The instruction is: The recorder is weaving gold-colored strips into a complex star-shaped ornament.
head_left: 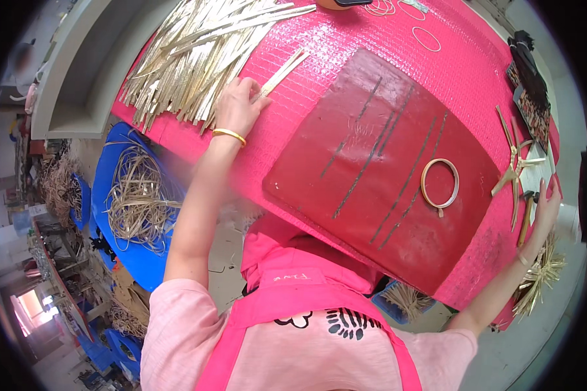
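From the wearer's head, a fisheye camera is looking down closely past the near apron (293,294) onto the pink table (293,111).

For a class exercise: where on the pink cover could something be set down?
Bare: pink cover between gold strips and red mat, and along the mat's upper-right edge. Crowded: upper left, under the strips; right edge, near the right hand.

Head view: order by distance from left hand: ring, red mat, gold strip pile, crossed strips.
1. Gold strip pile: upper left, by the left hand
2. Red mat, near edge: centre
3. Ring: on mat's right half
4. Crossed strips: far right
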The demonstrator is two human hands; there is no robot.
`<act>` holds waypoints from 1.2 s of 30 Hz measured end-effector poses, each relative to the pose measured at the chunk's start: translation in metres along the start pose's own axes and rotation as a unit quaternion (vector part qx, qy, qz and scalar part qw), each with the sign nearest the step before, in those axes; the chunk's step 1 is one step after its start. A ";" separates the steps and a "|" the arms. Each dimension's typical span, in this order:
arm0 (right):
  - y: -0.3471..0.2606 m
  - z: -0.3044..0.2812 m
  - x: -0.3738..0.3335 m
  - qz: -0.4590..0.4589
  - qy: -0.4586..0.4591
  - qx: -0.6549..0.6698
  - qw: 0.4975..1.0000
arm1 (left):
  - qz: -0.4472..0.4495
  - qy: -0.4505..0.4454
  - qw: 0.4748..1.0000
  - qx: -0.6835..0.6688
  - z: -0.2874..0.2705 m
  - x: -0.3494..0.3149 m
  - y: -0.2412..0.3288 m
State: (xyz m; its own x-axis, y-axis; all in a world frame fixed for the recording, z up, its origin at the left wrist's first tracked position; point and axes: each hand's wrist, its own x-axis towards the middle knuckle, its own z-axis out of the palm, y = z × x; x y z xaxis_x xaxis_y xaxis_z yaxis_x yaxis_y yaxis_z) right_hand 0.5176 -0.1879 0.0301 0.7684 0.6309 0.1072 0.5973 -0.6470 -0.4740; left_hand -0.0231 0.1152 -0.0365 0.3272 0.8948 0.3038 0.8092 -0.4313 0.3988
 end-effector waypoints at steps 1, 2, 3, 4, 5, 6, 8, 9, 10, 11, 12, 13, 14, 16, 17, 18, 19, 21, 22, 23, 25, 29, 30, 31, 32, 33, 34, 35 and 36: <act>-0.039 0.013 -0.026 -0.037 -0.010 0.114 0.993 | -0.012 -0.070 0.997 -0.018 -0.001 -0.001 -0.004; -0.082 0.025 -0.054 -0.069 -0.017 0.225 0.972 | -0.013 -0.068 0.997 -0.015 -0.001 -0.003 -0.007; -0.138 0.041 -0.090 -0.063 -0.079 0.302 0.948 | 0.029 -0.038 0.999 -0.022 0.000 -0.005 -0.007; -0.190 0.051 -0.118 -0.094 -0.210 0.325 0.917 | 0.070 -0.007 0.997 -0.029 0.000 -0.008 -0.007; -0.222 0.077 -0.136 -0.091 -0.312 0.341 0.882 | 0.008 -0.050 0.987 -0.151 -0.010 -0.017 0.009; -0.242 0.098 -0.150 -0.058 -0.432 0.418 0.797 | -0.131 -0.172 0.919 -0.330 -0.026 -0.021 0.033; -0.267 0.143 -0.170 -0.049 -0.509 0.475 0.716 | -0.215 -0.262 0.805 -0.487 -0.049 -0.034 0.082; -0.283 0.155 -0.176 -0.022 -0.487 0.522 0.700 | -0.103 -0.317 0.813 -0.477 -0.046 -0.039 0.081; -0.284 0.163 -0.173 -0.023 -0.488 0.522 0.699 | -0.060 -0.351 0.803 -0.478 -0.041 -0.043 0.086; -0.284 0.169 -0.169 -0.032 -0.455 0.527 0.717 | -0.019 -0.341 0.836 -0.428 -0.044 -0.036 0.083; -0.284 0.173 -0.165 -0.042 -0.423 0.531 0.733 | 0.021 -0.329 0.866 -0.376 -0.045 -0.022 0.077; -0.289 0.167 -0.165 -0.014 -0.407 0.535 0.740 | 0.007 -0.229 0.892 -0.391 -0.038 -0.003 0.057; -0.286 0.162 -0.163 0.000 -0.418 0.541 0.730 | -0.049 -0.108 0.923 -0.366 -0.028 0.021 0.044; -0.277 0.162 -0.168 0.051 -0.414 0.558 0.718 | -0.028 0.092 0.995 -0.015 -0.003 0.077 0.014; -0.274 0.164 -0.170 0.061 -0.419 0.559 0.713 | -0.046 0.077 0.993 0.079 0.017 0.093 -0.005; -0.270 0.164 -0.172 0.072 -0.422 0.561 0.708 | -0.061 0.061 0.981 0.173 0.030 0.103 -0.017; -0.264 0.165 -0.174 0.074 -0.423 0.566 0.703 | -0.059 0.061 0.982 0.169 0.035 0.107 -0.019; -0.259 0.161 -0.177 0.082 -0.413 0.562 0.712 | -0.076 0.010 0.976 0.203 0.042 0.111 -0.022; -0.256 0.159 -0.179 0.092 -0.404 0.559 0.718 | -0.071 0.006 0.977 0.201 0.032 0.109 -0.012; -0.255 0.157 -0.179 0.096 -0.395 0.554 0.726 | -0.064 -0.036 0.992 0.104 0.020 0.105 -0.004; -0.255 0.154 -0.178 0.096 -0.368 0.552 0.743 | -0.051 -0.146 0.980 -0.124 -0.012 0.091 0.022; -0.266 0.152 -0.165 0.021 -0.288 0.540 0.791 | -0.068 -0.311 0.870 -0.377 -0.060 0.055 0.081; -0.271 0.152 -0.163 -0.012 -0.263 0.539 0.800 | -0.094 -0.374 0.808 -0.445 -0.063 0.050 0.088; -0.273 0.153 -0.162 -0.012 -0.261 0.539 0.801 | -0.119 -0.433 0.736 -0.507 -0.063 0.047 0.094; -0.274 0.153 -0.160 -0.030 -0.241 0.525 0.816 | -0.117 -0.435 0.736 -0.506 -0.059 0.046 0.097; -0.275 0.153 -0.160 -0.047 -0.222 0.510 0.830 | -0.118 -0.452 0.729 -0.500 -0.053 0.043 0.097; -0.276 0.152 -0.161 -0.047 -0.220 0.511 0.830 | -0.117 -0.469 0.723 -0.493 -0.047 0.040 0.098; -0.277 0.151 -0.162 -0.041 -0.220 0.518 0.826 | -0.112 -0.460 0.744 -0.472 -0.042 0.036 0.100; -0.277 0.150 -0.163 -0.036 -0.219 0.524 0.822 | -0.109 -0.462 0.744 -0.471 -0.040 0.033 0.104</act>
State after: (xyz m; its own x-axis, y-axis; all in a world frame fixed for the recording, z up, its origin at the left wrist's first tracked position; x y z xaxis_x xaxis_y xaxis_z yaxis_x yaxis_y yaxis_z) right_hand 0.1923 -0.0475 0.0130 0.4471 0.8932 -0.0482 -0.0656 -0.0211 -0.9976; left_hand 0.0524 0.0952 0.0495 0.7855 0.4658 -0.4075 0.3340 0.2353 0.9127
